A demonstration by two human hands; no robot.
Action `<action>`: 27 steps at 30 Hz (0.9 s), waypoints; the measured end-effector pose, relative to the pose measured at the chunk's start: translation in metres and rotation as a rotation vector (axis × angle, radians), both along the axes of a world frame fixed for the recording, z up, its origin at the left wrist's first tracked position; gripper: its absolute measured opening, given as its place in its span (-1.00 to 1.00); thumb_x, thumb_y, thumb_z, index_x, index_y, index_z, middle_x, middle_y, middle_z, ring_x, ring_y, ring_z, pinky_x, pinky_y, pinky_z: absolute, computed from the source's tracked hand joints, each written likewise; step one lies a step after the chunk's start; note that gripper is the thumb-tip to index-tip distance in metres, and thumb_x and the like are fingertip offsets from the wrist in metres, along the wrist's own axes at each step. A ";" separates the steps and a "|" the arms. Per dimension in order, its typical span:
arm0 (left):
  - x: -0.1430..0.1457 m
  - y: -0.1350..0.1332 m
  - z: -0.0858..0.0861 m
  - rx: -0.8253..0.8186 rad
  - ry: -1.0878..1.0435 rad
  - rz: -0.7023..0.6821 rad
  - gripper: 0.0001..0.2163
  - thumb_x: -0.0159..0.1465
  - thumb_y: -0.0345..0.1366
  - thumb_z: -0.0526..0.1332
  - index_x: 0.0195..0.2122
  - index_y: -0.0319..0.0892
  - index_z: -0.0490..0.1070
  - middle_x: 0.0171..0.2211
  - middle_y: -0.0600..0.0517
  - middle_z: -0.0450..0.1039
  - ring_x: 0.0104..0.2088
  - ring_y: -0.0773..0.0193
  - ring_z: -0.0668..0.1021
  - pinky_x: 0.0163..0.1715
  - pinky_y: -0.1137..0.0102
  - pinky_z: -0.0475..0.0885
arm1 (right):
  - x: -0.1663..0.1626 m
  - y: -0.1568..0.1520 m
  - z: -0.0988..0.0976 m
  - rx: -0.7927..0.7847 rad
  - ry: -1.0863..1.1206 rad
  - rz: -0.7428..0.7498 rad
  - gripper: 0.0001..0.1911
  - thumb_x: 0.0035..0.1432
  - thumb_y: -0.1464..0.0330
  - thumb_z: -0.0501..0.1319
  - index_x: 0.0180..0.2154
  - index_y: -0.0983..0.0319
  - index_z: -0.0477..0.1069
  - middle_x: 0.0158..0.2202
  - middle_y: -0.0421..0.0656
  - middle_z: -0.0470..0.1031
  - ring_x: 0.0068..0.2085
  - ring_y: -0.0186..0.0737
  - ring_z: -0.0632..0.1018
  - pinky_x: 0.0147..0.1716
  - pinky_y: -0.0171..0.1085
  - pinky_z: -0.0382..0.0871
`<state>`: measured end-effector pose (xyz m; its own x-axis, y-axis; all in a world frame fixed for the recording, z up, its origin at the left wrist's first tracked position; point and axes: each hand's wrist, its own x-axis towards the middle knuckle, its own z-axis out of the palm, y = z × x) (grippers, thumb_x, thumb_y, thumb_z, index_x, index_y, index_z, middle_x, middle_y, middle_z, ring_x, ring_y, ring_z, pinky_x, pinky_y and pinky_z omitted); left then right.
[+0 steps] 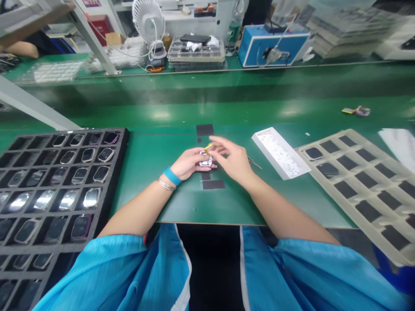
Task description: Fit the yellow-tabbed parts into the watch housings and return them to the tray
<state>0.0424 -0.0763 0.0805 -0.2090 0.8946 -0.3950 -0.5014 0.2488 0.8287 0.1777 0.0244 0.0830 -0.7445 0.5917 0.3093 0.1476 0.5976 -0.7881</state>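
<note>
My left hand (191,162) is closed around a small open smartwatch case (205,160), its pale inner parts facing up. A short yellow strip (208,147) sticks up from the case's far edge. At that strip, the thumb and fingers of my right hand (231,157) come together, with the index finger stretched above it. Thin metal tweezers (254,163) show from behind my right hand; whether the hand holds them or they lie on the bench is hidden. Dark rectangular pads (213,185) lie on the green bench (155,147) below and beyond my hands.
To the left, a black foam tray (125,149) holds several watches. On the right are a white box (288,168) of small parts and a cream tray (343,203) with dark pads. Another part with a yellow strip (361,111) lies far right. A fan (147,19) and blue machine (249,45) stand behind.
</note>
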 end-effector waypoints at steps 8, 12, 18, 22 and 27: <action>-0.027 -0.004 0.004 -0.091 -0.039 -0.117 -0.86 0.10 -0.54 0.27 -0.29 -0.33 0.44 -0.34 -0.18 0.58 -0.33 0.15 0.63 -0.25 0.25 0.56 | 0.007 -0.011 -0.002 0.250 -0.533 0.187 -0.95 0.06 0.49 0.33 -0.39 0.24 0.55 -0.11 -0.07 0.46 -0.08 -0.05 0.48 -0.02 -0.11 0.35; -0.029 -0.005 0.001 -0.077 -0.062 -0.193 -0.80 0.05 -0.54 0.33 -0.28 -0.33 0.44 -0.32 -0.20 0.58 -0.30 0.13 0.63 -0.18 0.19 0.54 | 0.006 -0.017 -0.003 0.250 -0.571 0.170 -0.92 0.05 0.49 0.36 -0.34 0.25 0.57 -0.10 -0.07 0.46 -0.10 -0.08 0.50 -0.01 -0.14 0.37; -0.031 -0.005 0.000 -0.070 -0.069 -0.225 -0.81 0.03 -0.54 0.34 -0.31 -0.34 0.44 -0.33 -0.20 0.57 -0.31 0.14 0.63 -0.14 0.15 0.52 | 0.004 -0.015 -0.004 0.237 -0.537 0.185 -0.92 0.04 0.52 0.37 -0.40 0.23 0.56 -0.20 -0.10 0.47 -0.16 -0.15 0.53 -0.07 -0.19 0.39; -0.032 -0.006 0.002 -0.066 -0.063 -0.241 -0.83 0.04 -0.54 0.32 -0.32 -0.33 0.45 -0.33 -0.19 0.57 -0.29 0.14 0.62 -0.16 0.14 0.53 | 0.003 -0.014 -0.004 0.176 -0.565 0.154 -0.92 0.07 0.49 0.36 -0.44 0.23 0.56 -0.23 -0.11 0.47 -0.17 -0.14 0.52 -0.10 -0.20 0.38; -0.032 -0.007 0.002 -0.061 -0.054 -0.255 -0.81 0.05 -0.50 0.34 -0.28 -0.32 0.46 -0.33 -0.19 0.57 -0.28 0.12 0.62 -0.16 0.14 0.53 | 0.001 -0.015 -0.005 0.189 -0.564 0.179 -0.92 0.12 0.50 0.30 -0.42 0.27 0.53 -0.23 -0.07 0.42 -0.17 -0.13 0.49 -0.07 -0.18 0.37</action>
